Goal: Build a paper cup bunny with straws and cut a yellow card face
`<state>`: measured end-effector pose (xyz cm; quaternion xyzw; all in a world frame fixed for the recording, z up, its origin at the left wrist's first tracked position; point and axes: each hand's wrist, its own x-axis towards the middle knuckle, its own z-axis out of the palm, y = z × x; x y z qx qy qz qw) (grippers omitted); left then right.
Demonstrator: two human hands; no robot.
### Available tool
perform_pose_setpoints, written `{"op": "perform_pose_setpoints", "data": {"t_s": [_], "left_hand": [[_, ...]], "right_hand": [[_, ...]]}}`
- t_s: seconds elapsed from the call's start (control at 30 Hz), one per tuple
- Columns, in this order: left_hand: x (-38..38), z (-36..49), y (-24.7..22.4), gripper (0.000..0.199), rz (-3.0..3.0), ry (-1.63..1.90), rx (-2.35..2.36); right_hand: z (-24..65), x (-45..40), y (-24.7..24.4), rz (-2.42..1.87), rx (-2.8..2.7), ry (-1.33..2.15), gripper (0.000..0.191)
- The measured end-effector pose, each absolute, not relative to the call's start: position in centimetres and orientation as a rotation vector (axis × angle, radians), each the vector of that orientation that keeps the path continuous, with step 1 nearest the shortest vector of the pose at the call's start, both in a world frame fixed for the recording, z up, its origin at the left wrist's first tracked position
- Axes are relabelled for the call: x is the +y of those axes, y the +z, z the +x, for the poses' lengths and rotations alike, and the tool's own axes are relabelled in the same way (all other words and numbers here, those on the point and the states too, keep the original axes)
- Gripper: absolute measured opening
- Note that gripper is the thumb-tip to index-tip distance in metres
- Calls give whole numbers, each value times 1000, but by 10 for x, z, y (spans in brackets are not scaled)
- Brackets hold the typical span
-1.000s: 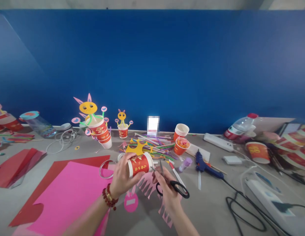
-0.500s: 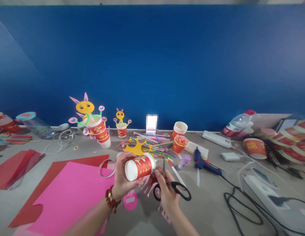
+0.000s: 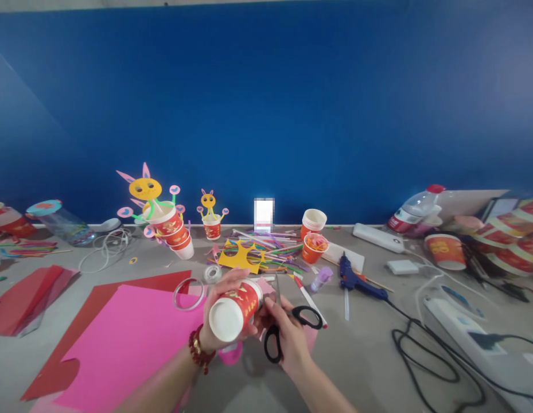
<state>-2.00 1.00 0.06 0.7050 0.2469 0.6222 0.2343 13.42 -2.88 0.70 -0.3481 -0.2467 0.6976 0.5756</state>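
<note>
With left fingers (image 3: 230, 279) curled round the red paper cup (image 3: 239, 304) and right fingers (image 3: 283, 315) closed on the black scissors (image 3: 310, 308), holds both above the tabletop (image 3: 361, 367). Like any paper cup, should feel light, slick and easy to squash, so best to hold softly round the middle. Lies tilted inside the left fingers, white end to the left, with the other end by the right fingers; cannot tell if touching.

Red with gold markings and a white base, that was the cup (image 3: 245, 299)! The scissors (image 3: 267, 345) showed black handles, the hot-pink sheet (image 3: 128, 338) blazed, the dark red sheet (image 3: 62, 355) glowed; yellow lit the cut-out card (image 3: 232, 261), and deep blue filled the wall (image 3: 266, 103)!
</note>
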Motion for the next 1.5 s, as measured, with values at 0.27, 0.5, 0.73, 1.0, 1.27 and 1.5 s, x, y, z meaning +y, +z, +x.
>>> {"op": "perform_pose_setpoints", "data": {"t_s": [0.27, 0.5, 0.73, 1.0, 1.27, 1.5], "left_hand": [[13, -33, 10, 75, 2187, 1640, 538], [9, -35, 1, 79, 2187, 1556, 671], [10, -37, -10, 68, 2224, 1609, 745], [5, -24, 8, 56, 2075, 1593, 782], [4, -25, 14, 47, 1940, 1531, 826], [4, -24, 17, 43, 1766, 1459, 729]], "right_hand": [[135, -30, 13, -811, -557, 1648, 36], [135, -30, 14, -766, -581, 1660, 35], [136, -29, 11, -813, -513, 1738, 38], [135, -29, 16, -866, -598, 1671, 39], [139, -27, 11, -871, -665, 1630, 32], [143, -25, 11, -906, -724, 1588, 33]]}}
